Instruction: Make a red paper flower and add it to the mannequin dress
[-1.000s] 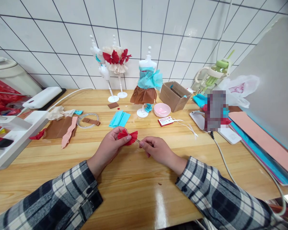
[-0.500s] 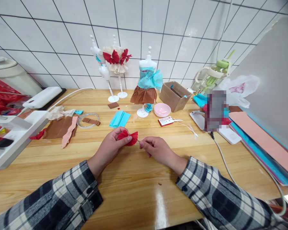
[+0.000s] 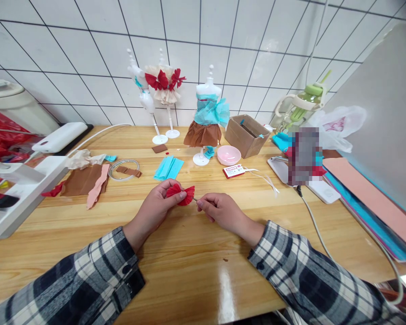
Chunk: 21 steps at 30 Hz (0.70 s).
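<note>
My left hand [image 3: 155, 208] pinches a small red pleated paper bow [image 3: 182, 194] just above the wooden table [image 3: 196, 271]. My right hand [image 3: 221, 211] is closed on a thin pin or needle [image 3: 195, 199] whose tip points at the bow's right side. Both hands sit at the table's middle, a few centimetres apart. Folded blue crepe paper [image 3: 168, 168] lies just beyond them.
A mini mannequin in a blue and brown paper dress [image 3: 206, 119] stands behind, with two more mannequins [image 3: 159, 90] to its left. Nearby are a pink bowl [image 3: 228, 155], cardboard box [image 3: 246, 134], tape roll [image 3: 123, 169], brown paper scraps [image 3: 83, 179], white machine [image 3: 20, 189] left, coloured sheets [image 3: 372, 198] right.
Almost nothing: both hands with the bow and pin have sunk very slightly toward the table.
</note>
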Available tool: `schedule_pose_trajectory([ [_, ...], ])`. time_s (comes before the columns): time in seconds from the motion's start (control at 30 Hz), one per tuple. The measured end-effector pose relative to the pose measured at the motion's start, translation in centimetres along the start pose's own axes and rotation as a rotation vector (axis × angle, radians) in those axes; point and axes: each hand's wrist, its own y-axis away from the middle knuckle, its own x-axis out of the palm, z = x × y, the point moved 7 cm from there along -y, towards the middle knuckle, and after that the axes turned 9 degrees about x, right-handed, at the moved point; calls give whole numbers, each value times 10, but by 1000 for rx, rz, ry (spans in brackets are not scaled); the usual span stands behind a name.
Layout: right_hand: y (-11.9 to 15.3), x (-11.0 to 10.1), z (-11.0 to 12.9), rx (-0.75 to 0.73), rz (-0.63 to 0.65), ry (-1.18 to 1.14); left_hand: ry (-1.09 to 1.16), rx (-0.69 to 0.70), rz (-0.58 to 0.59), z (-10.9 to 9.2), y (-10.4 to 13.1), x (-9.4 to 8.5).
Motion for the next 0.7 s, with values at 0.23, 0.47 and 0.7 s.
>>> schedule_pose_trajectory([
  [0.23,1,0,0,28,30,-4,-2,-16,0,3,-1,-3],
  [0.47,-1,1,-3,17,71,-23,55,-8,-20,3,-1,-3],
  [0.7,-1,0,-3,23,54,5,50,-17,1,3,-1,-2],
])
